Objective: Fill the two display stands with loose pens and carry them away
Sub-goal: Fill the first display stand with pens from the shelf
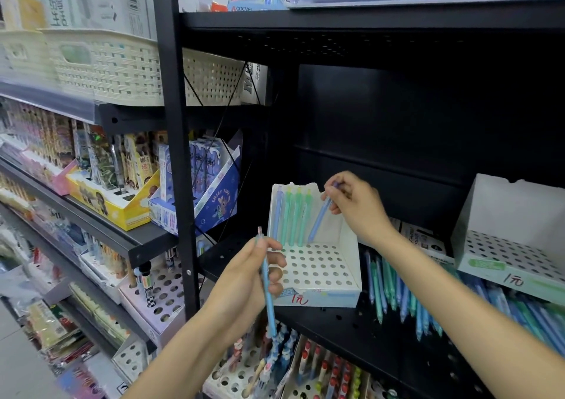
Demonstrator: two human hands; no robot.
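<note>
A: Which hand makes the next move, do you think?

B: The right hand (356, 203). It pinches a blue pen (319, 219) near its top end, and the tip of this pen is low, at the back row of holes in the near display stand (315, 271). The long axis is tilted: the top leans to the right, toward the hand, and the tip points down and left.

A: So the hole is below and left of the hand?

B: Yes. I judge the pen must come upright, so it stands parallel to the five pens (292, 215) already in the back row, just to its left.

A: And the left hand (247, 279)?

B: It grips a second light blue pen (267, 288), almost vertical, in front of the left front corner of the stand. It is nearer to the front rows, which have no pens.

A: Where are the other pens?

B: The loose pens (394, 288) lie on the black shelf (351, 331), just right of the stand, below the right forearm. The second display stand (504, 258) is further right and holds no pens that I can see.
</note>
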